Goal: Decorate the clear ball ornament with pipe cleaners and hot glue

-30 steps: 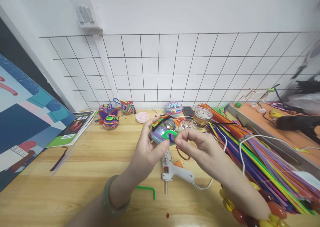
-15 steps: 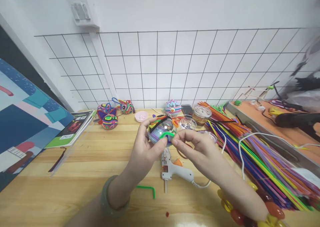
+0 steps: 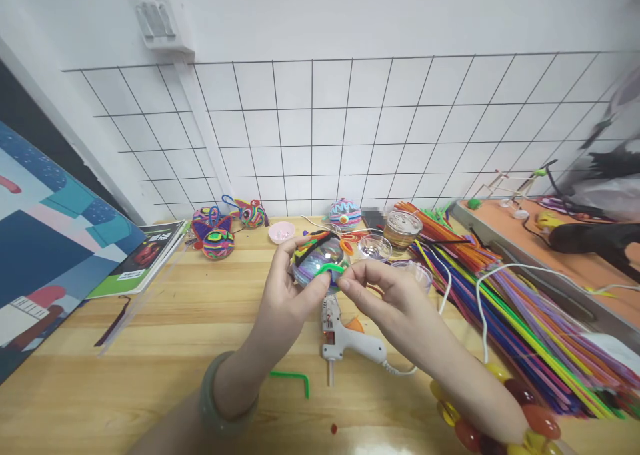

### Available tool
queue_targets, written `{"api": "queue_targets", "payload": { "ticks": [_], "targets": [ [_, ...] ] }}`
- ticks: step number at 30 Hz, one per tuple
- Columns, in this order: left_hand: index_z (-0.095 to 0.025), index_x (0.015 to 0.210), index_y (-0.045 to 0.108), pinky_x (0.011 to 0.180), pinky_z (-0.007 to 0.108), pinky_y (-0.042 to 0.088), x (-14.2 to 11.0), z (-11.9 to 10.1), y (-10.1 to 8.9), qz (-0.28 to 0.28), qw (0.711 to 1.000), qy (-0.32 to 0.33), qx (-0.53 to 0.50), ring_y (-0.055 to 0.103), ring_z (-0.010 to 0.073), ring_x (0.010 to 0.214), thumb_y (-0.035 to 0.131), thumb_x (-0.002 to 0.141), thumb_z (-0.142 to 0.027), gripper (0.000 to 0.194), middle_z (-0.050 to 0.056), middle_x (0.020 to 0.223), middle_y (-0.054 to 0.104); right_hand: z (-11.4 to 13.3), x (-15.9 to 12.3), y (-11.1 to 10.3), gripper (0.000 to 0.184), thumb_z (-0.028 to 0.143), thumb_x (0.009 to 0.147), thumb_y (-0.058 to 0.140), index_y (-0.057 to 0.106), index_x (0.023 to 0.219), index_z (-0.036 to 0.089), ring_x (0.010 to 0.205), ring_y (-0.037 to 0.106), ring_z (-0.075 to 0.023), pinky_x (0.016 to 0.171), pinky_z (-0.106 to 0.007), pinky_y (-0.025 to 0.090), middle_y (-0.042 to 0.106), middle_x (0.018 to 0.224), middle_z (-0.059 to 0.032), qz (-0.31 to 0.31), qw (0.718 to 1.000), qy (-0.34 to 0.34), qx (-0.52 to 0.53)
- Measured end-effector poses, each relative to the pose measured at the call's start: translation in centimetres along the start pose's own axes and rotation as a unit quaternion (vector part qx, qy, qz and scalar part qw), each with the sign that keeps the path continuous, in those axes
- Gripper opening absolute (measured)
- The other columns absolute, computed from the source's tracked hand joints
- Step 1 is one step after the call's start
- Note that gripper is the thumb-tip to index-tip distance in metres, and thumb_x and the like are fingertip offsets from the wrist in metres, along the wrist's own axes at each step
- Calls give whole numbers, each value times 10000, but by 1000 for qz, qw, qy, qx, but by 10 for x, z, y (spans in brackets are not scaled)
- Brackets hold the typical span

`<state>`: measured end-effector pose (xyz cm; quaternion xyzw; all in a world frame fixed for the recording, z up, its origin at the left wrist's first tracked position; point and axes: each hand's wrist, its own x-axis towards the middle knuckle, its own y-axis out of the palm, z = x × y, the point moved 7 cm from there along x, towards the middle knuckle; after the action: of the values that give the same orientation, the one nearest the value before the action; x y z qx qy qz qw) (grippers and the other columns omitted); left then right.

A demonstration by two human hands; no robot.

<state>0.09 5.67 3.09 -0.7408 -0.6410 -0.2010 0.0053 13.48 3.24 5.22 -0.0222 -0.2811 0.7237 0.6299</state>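
A clear plastic ball (image 3: 315, 257) with colourful pipe cleaners on it is held up over the table. My left hand (image 3: 290, 291) wraps round its left side, thumb on the near face. Across that face curves a green pipe cleaner (image 3: 330, 267); its right end meets the fingertips of my right hand (image 3: 387, 295), which are pinched together at the ball's right edge. Just below the ball, a white hot glue gun (image 3: 350, 338) lies on the table. Another bent green pipe cleaner (image 3: 297, 375) rests to the left of the gun.
Colourful pipe cleaners (image 3: 510, 315) lie in a long heap at right. Finished yarn-like balls (image 3: 219, 243), a pink dish (image 3: 281, 232), and a clear round tub (image 3: 403, 230) stand toward the wall. A white cord (image 3: 483, 308) loops across the right side. A magazine (image 3: 140, 261) lies at left.
Both hands and the ball stay nearly in place, with the view shifted slightly. The right fingertips still pinch at the green pipe cleaner's end.
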Motion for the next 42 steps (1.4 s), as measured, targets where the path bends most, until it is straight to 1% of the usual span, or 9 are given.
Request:
{"api": "queue_targets", "payload": {
  "ticks": [9, 15, 20, 24, 27, 32, 35, 39, 42],
  "targets": [
    [-227, 1118, 462, 938, 331, 481, 1, 2, -3, -13, 1000, -3, 10, 593, 206, 1109, 675, 746, -206, 429, 60, 1199, 603, 1, 0, 1, 208, 295, 925, 525, 570, 746, 199, 636, 524, -129, 597, -250, 410, 554, 670, 21, 2, 1000, -11, -10],
    [-226, 1119, 454, 926, 313, 484, 1, 3, -3, -12, 1000, -5, 0, 608, 185, 1074, 672, 752, -196, 429, 53, 1180, 610, 3, 0, -1, 194, 282, 905, 544, 579, 734, 198, 629, 540, -132, 596, -250, 426, 568, 660, 21, 1, 1000, -15, -8],
    [-219, 1105, 453, 928, 328, 483, 0, 1, -2, -14, 1000, -17, 4, 605, 198, 1073, 679, 742, -211, 427, 67, 1192, 608, 3, 1, -2, 94, 262, 865, 604, 610, 792, 202, 647, 562, -135, 612, -251, 452, 588, 680, 23, -7, 1000, -26, -3],
    [-221, 1104, 453, 942, 349, 474, 1, 1, -2, -18, 1000, -14, 0, 598, 209, 1081, 688, 728, -217, 444, 70, 1197, 598, 3, 1, -3, 44, 239, 856, 616, 603, 827, 208, 650, 564, -135, 619, -252, 463, 592, 689, 26, -12, 999, -30, -9],
    [-224, 1106, 456, 933, 362, 477, 2, 2, -4, -18, 1000, -14, -4, 599, 217, 1072, 692, 723, -222, 450, 70, 1189, 600, 4, 1, -5, 58, 227, 851, 621, 585, 807, 215, 680, 580, -141, 636, -260, 467, 616, 724, 19, -12, 999, -35, -21],
    [-237, 1134, 453, 907, 347, 481, 1, 6, -6, -2, 1000, -22, -9, 581, 210, 1082, 666, 766, -236, 425, 60, 1199, 591, 7, 1, -9, 85, 234, 849, 623, 578, 780, 213, 697, 586, -145, 639, -266, 459, 635, 755, 7, -11, 998, -42, -44],
    [-233, 1150, 444, 933, 354, 462, 1, 7, -6, 7, 1000, -23, -13, 563, 212, 1113, 649, 784, -223, 420, 66, 1232, 569, 9, 1, -11, 102, 243, 852, 617, 579, 762, 211, 686, 586, -149, 607, -268, 450, 643, 751, -3, -8, 998, -36, -52],
    [-228, 1149, 443, 934, 367, 458, 1, 7, -4, 5, 999, -35, -19, 559, 224, 1121, 647, 781, -228, 421, 74, 1232, 571, 8, 0, -12, 101, 260, 864, 595, 603, 777, 209, 652, 583, -154, 545, -264, 430, 641, 715, -7, -8, 998, -23, -61],
    [-228, 1152, 443, 938, 379, 456, 1, 6, -4, 1, 999, -43, -23, 559, 234, 1127, 655, 768, -236, 438, 76, 1229, 576, 8, -1, -12, 112, 257, 866, 587, 602, 766, 209, 639, 577, -152, 544, -264, 425, 634, 701, -3, -10, 998, -28, -61]
  ]
}}
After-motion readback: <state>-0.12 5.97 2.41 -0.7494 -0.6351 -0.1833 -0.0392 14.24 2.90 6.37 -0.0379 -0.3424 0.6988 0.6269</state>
